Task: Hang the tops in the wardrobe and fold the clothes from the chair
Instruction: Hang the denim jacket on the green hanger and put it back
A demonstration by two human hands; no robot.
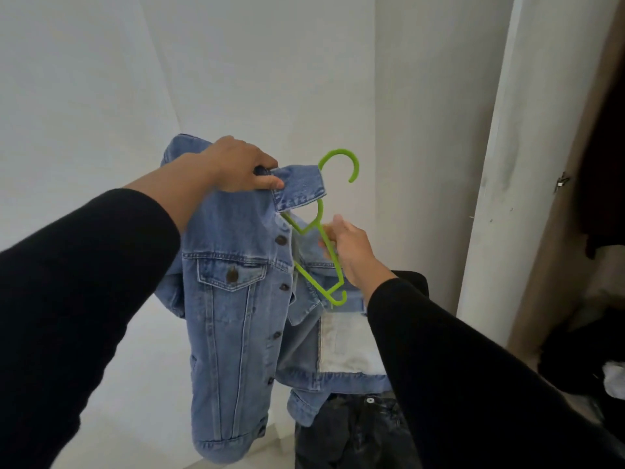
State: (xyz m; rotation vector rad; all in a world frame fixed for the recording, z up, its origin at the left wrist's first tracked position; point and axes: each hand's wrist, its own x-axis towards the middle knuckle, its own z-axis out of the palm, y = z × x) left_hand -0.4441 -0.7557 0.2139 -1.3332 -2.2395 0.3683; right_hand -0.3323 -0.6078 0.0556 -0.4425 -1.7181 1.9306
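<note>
A light blue denim jacket [230, 319] hangs in mid-air in front of me, open at the front. My left hand [240, 169] grips its collar near the top. A green plastic hanger [341, 164] sits partly inside the jacket, its hook sticking up to the right of the collar. My right hand [348, 248] holds the hanger's right arm, fingers curled round it. The hanger's left arm is hidden under the denim.
Dark jeans [351, 431] lie below the jacket. A white wardrobe door [500, 184] stands ajar on the right, with dark clothes [588, 360] piled inside behind it. White walls fill the left and back.
</note>
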